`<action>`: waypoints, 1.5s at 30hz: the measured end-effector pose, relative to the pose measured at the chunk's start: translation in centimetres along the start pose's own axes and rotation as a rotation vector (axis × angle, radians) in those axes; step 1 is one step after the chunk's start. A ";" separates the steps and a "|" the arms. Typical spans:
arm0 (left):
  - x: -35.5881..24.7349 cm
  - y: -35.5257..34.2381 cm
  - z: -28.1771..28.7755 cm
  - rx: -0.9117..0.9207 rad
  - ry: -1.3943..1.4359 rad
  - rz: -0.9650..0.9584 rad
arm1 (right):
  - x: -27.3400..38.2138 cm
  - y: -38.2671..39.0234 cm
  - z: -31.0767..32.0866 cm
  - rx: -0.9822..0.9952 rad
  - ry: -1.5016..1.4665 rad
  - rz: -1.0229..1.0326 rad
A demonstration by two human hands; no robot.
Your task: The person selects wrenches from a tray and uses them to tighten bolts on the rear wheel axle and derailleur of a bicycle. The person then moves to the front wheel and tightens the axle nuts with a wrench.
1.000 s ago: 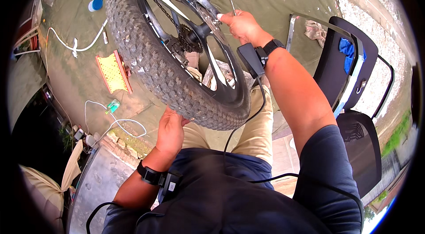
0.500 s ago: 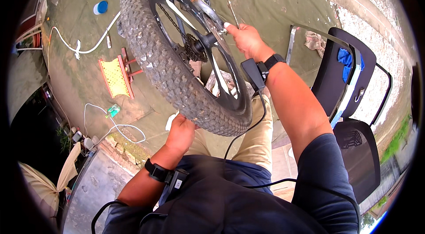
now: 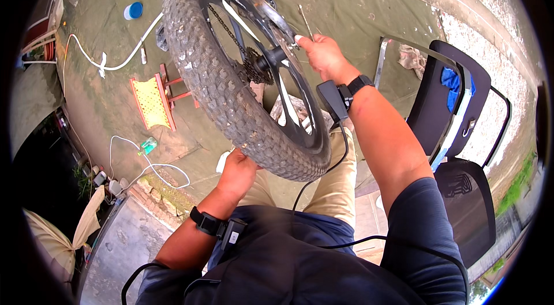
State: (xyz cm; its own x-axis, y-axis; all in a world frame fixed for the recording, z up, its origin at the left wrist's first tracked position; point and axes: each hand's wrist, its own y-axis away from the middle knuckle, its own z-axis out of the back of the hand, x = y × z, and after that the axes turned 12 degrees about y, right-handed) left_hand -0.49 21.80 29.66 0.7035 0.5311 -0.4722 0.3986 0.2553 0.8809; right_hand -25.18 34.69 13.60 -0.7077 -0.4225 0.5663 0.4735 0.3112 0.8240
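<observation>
A bicycle wheel (image 3: 199, 68) with a knobby, muddy tire and black-and-white spokes stands tilted in front of me, still in its frame (image 3: 276, 18). Its sprocket cluster (image 3: 257, 68) and chain show through the spokes. My left hand (image 3: 238, 173) grips the tire's near underside, with its fingertips hidden. At the axle end on the right, my right hand (image 3: 328, 58) is closed, its thumb against the silver fitting (image 3: 292, 44). A thin metal rod (image 3: 304, 19) runs behind that hand; whether I hold it cannot be made out.
A yellow-topped red stool (image 3: 153, 102), a blue-lidded tub (image 3: 133, 10) and a white hose (image 3: 124, 64) lie left on the green ground sheet. Right stands a chair (image 3: 461, 94) with a blue cloth. A black cable (image 3: 302, 189) hangs from my right wrist across my lap.
The wheel has shifted slightly right and toward me. My right hand has come slightly nearer along with the axle end. My left hand keeps its place under the tire.
</observation>
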 end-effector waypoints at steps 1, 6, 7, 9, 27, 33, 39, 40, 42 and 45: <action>-0.1 0.0 0.0 0.002 -0.005 -0.009 | -0.4 -0.3 0.5 0.052 -0.050 0.029; 0.2 -0.5 0.7 0.019 -0.077 0.003 | -0.3 -0.6 0.3 0.028 -0.103 -0.015; 0.1 -0.6 0.7 0.026 -0.080 0.001 | -0.4 -0.7 -0.1 -0.031 -0.051 -0.012; -0.1 -0.4 0.4 0.011 -0.067 0.001 | -0.3 -0.4 -0.2 -0.026 -0.041 0.006; -0.2 -0.5 0.9 0.033 -0.083 0.024 | 0.3 0.5 0.3 -0.013 -0.068 -0.053; -0.4 -0.5 1.1 0.044 -0.098 0.037 | 0.3 0.2 0.5 0.087 -0.229 -0.007; 0.1 -0.8 1.6 0.043 -0.078 0.068 | 0.6 0.4 0.1 0.037 -0.193 -0.057; 0.1 -0.9 1.8 0.049 -0.074 0.070 | 1.0 0.6 0.2 0.067 -0.249 -0.040; 0.1 -0.8 1.7 0.055 -0.072 0.062 | 1.3 0.7 0.1 0.075 -0.273 -0.034; 0.1 -0.8 1.7 0.048 -0.106 0.080 | 1.1 0.4 0.1 0.020 -0.182 -0.066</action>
State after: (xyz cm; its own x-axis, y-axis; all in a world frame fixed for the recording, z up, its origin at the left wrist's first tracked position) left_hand 0.28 20.25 28.85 0.7915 0.4588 -0.4037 0.3646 0.1757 0.9144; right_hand -25.79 34.40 14.56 -0.8210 -0.2823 0.4962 0.4136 0.3050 0.8579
